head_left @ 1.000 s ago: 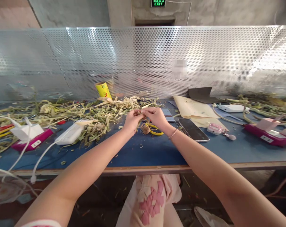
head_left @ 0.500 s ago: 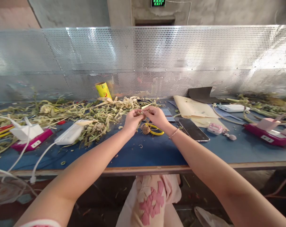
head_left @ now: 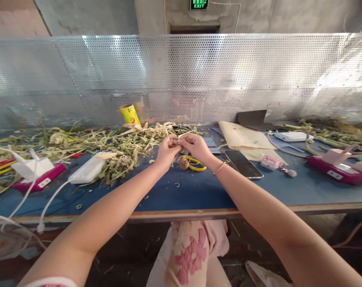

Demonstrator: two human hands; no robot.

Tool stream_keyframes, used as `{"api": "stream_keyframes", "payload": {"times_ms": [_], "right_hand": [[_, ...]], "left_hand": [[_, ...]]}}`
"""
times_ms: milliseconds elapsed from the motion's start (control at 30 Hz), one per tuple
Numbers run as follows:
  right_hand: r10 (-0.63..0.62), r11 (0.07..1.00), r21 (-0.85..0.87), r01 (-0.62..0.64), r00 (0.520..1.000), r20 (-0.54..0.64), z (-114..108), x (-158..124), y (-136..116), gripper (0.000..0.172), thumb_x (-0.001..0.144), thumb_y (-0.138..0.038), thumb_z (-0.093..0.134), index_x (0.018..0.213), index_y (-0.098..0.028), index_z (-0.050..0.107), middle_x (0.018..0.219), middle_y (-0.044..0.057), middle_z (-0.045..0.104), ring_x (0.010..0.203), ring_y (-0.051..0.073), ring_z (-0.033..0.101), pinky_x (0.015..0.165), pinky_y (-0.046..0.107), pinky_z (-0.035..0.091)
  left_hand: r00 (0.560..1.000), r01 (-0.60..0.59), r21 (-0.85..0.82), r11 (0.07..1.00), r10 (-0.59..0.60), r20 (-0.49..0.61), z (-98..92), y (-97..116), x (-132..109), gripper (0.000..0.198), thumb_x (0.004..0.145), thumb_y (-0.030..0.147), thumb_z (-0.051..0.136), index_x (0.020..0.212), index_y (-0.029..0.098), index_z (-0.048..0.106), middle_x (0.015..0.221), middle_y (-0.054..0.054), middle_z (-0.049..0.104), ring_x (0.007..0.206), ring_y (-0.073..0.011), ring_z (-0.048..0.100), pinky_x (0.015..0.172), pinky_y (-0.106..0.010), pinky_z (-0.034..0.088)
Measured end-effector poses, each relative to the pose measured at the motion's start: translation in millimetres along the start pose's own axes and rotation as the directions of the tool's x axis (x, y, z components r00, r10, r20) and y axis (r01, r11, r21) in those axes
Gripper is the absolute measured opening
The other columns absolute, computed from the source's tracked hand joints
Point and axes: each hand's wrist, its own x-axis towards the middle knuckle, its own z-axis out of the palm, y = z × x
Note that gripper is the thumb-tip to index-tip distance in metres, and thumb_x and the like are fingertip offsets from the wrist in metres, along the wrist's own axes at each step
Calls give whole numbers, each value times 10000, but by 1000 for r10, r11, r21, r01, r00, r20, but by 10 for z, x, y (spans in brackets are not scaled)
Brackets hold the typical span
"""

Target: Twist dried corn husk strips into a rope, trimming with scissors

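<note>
My left hand [head_left: 168, 151] and my right hand [head_left: 196, 146] meet over the middle of the blue tabletop [head_left: 187, 195]. Fingers of both are pinched together on something small and pale, mostly hidden, that I cannot make out. Just below them lies a brown, round, dried-looking ball [head_left: 183, 162]. Beside it are scissors with yellow handle loops [head_left: 197, 164], partly covered by my right hand. A heap of dried leaves and stalks [head_left: 133, 147] spreads to the left of my left hand.
A phone [head_left: 243, 163], a pink earphone case [head_left: 270, 162] and brown paper [head_left: 243, 135] lie to the right. Magenta power strips [head_left: 39, 177] with chargers sit at both sides. A white power bank [head_left: 87, 167] trails a cable. A yellow tube [head_left: 130, 114] stands before the perforated metal screen [head_left: 181, 79].
My fingers have shifted very slightly while staying together at the same spot. The whole view has moved a little; the things on the table look unmoved.
</note>
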Motion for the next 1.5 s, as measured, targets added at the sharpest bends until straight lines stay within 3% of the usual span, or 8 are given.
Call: {"api": "stream_keyframes", "payload": {"times_ms": [167, 333, 500, 700, 933, 1167, 1333, 1500], "right_hand": [[-64, 998, 4, 64, 998, -17, -22, -31, -17, 207, 725, -256, 510, 899, -207, 410, 486, -115, 320, 454, 71, 325, 494, 219, 287], [-29, 999, 9, 31, 986, -166, -44, 1, 27, 223, 688, -258, 539, 858, -202, 406, 632, -76, 374, 528, 66, 357, 518, 222, 314], [69, 995, 68, -67, 997, -38, 12, -6, 65, 226, 718, -372, 545, 813, -193, 448, 697, -39, 467, 566, 70, 406, 510, 214, 332], [94, 991, 94, -94, 996, 3, 71, -23, 79, 288, 724, -464, 534, 746, -199, 424, 599, -61, 419, 514, 69, 380, 477, 212, 318], [21, 1000, 21, -21, 1000, -19, 107, 5, 99, 280, 800, -443, 423, 677, -191, 414, 642, -28, 436, 607, 89, 420, 537, 216, 357], [118, 962, 237, -137, 989, 95, 148, -17, 91, 294, 814, -476, 402, 702, -204, 391, 598, -41, 450, 506, 80, 440, 498, 220, 380], [5, 1000, 6, -5, 999, 43, 121, -32, 81, 276, 835, -403, 373, 648, -199, 369, 563, -50, 403, 498, 72, 353, 499, 217, 306], [-43, 967, -248, 51, 998, 37, 80, -32, 45, 249, 841, -350, 349, 640, -203, 346, 555, -44, 401, 534, 92, 362, 541, 236, 287]], "left_hand": [[1000, -5, -17, 1000, 5, 8, -9, -1, 14, 258, 552, 159, 641, 781, 186, 525, 521, 75, 525, 521, -80, 541, 589, -227, 445], [1000, -3, -36, 999, 3, 11, 3, 25, 11, 266, 549, 186, 671, 773, 185, 527, 522, 71, 524, 519, -89, 543, 593, -245, 454], [998, 41, -138, 990, -47, -43, 12, 26, 17, 293, 547, 160, 655, 801, 185, 512, 576, 66, 544, 556, -79, 552, 644, -248, 464], [992, 80, -194, 978, -97, -81, -9, 8, 56, 346, 532, 167, 678, 835, 180, 513, 607, 61, 560, 579, -79, 561, 628, -231, 439], [995, 72, -269, 961, -88, -49, -1, 2, 60, 372, 526, 167, 688, 837, 190, 485, 616, 69, 566, 580, -79, 565, 643, -241, 444], [995, 82, -239, 967, -93, -33, -11, 40, 30, 423, 516, 161, 676, 870, 214, 450, 617, 81, 558, 539, -86, 542, 584, -246, 426], [980, 177, -301, 937, -197, -40, -30, 109, 30, 402, 513, 93, 633, 864, 205, 472, 629, 69, 577, 542, -76, 547, 541, -206, 389], [960, 239, -336, 911, -273, -60, -27, 155, 7, 365, 512, 71, 611, 834, 195, 491, 601, 69, 569, 502, -62, 516, 483, -184, 349]]}}
